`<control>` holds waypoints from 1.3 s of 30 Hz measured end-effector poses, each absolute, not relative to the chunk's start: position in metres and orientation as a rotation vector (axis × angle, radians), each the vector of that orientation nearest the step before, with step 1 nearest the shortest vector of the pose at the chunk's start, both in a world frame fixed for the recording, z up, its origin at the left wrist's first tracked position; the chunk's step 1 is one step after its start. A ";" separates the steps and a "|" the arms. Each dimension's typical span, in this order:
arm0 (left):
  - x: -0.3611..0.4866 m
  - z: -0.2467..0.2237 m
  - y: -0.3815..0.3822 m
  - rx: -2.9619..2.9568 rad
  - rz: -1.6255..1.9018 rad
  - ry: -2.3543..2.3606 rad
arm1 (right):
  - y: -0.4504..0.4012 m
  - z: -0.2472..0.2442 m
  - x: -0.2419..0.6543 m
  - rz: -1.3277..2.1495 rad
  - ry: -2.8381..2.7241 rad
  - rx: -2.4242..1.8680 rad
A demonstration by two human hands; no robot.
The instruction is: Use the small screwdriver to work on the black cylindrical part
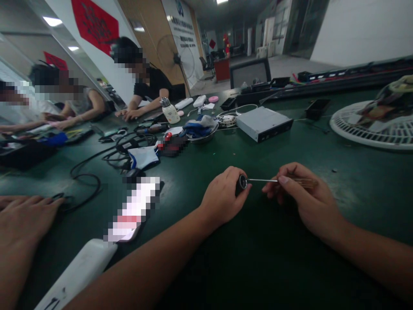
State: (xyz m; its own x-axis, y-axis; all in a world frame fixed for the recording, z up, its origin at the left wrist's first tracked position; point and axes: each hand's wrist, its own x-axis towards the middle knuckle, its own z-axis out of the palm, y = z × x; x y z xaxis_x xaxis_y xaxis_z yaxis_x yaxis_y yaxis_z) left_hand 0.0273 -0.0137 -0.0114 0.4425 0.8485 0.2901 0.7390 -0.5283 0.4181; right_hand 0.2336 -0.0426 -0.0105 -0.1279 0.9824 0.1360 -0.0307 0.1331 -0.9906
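Observation:
My left hand is closed around a small black cylindrical part, whose round, silver-rimmed end faces right. Most of this part is hidden by the fingers. In my right hand is a screwdriver with a thin metal shaft and a brownish, see-through handle. The shaft points left, and its tip meets or lies just in front of the part's round end; I cannot tell which. Both hands are above the dark green table.
Left of my forearm lie a lit phone and a long white object. Another person's hand rests by a black cable. Beyond are a disc drive, a bowl with blue cloth and a white fan grille.

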 end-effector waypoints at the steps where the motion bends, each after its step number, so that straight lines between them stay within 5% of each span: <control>1: 0.027 -0.012 -0.014 2.470 0.687 1.379 | -0.043 -0.010 0.233 1.217 -1.350 -1.021; 39: 0.028 -0.011 -0.011 2.509 0.558 1.413 | -0.042 -0.009 0.234 1.306 -1.424 -1.045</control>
State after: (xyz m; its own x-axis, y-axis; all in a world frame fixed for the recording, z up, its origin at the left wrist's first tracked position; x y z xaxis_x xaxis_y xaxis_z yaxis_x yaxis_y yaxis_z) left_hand 0.0278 -0.0114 -0.0106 0.4691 0.8546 0.2226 0.7760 -0.5192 0.3582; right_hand 0.2343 -0.0422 -0.0088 -0.2268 0.9709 0.0764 0.0071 0.0801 -0.9968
